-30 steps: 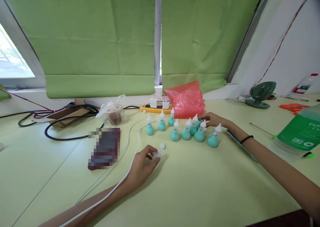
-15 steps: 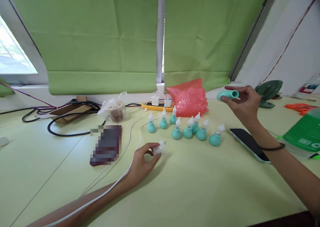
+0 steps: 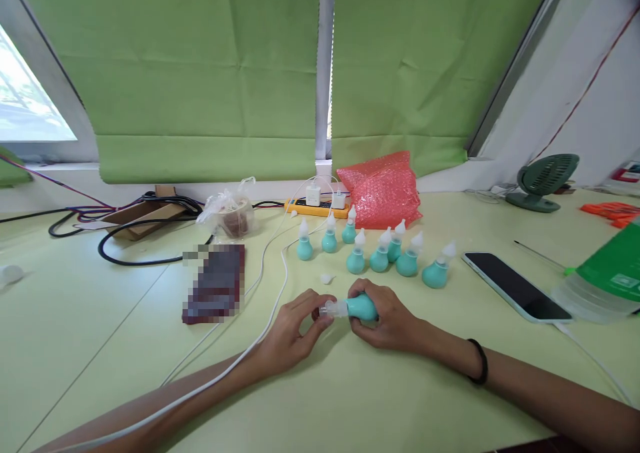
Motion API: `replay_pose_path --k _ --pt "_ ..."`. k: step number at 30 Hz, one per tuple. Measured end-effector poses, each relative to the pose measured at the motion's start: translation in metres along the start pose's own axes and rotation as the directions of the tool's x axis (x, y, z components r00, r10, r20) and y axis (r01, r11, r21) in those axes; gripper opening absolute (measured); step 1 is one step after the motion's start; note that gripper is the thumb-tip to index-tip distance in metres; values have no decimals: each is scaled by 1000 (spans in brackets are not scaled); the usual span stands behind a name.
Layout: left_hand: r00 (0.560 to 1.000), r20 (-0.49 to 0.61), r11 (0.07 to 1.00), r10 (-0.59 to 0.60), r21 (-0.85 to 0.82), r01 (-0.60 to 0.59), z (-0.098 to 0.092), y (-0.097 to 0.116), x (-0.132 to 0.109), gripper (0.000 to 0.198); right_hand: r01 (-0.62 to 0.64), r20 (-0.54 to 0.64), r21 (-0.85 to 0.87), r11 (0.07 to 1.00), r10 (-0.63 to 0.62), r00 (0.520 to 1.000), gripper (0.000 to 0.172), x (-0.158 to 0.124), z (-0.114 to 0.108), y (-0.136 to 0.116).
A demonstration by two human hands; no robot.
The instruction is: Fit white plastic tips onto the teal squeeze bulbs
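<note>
We judge the fitting of this piece to be under way but not finished. Our right hand [image 3: 390, 320] is curled closed around a teal rubber bulb [image 3: 363, 306], just above the counter [image 3: 400, 400] and close in front of us. Our left hand [image 3: 293, 330] pinches a clear plastic tip [image 3: 334, 308] between thumb and fingertips, right at the bulb's neck. Whether the tip is fully seated we cannot tell.

Behind our hands stand the finished teal bulbs [image 3: 379, 258], each upright with a clear tip on top, eight as far as we can count. One loose clear tip [image 3: 326, 278] lies on the counter between them and our hands, so at least one more piece seems to remain.

The held bulb lies on its side. Its long axis runs roughly left to right across the view, with the neck pointing left toward our left hand and the round end buried in our right palm.
</note>
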State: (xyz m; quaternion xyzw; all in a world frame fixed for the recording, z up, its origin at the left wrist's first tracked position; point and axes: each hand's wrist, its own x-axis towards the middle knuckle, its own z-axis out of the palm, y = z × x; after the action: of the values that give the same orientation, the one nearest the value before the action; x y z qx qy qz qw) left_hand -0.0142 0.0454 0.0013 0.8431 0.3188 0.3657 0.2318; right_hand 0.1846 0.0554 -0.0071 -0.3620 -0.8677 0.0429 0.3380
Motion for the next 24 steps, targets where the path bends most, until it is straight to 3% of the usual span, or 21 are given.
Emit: replay_pose_path --k 6,10,14,18,21,24 --pt "975 118 959 -187 -195 207 -5 10 10 25 -91 -99 29 995 94 991 24 -2 3 -7" --pt "957 190 968 -217 -88 237 -11 15 14 25 1 -154 -87 996 -14 988 23 -4 5 -5" --pt "976 182 992 -121 59 112 -13 18 13 22 50 -137 -99 994 -63 989 25 -4 5 -6" --pt "977 202 976 75 185 -113 -13 22 11 18 -122 -32 135 983 128 991 13 2 0 -14" --pt "950 243 924 197 277 -262 -14 23 13 17 -276 137 252 927 248 959 6 6 -5 -20" --pt "913 302 856 273 358 -374 -15 23 14 17 -366 278 324 873 282 918 10 8 -9 -22"
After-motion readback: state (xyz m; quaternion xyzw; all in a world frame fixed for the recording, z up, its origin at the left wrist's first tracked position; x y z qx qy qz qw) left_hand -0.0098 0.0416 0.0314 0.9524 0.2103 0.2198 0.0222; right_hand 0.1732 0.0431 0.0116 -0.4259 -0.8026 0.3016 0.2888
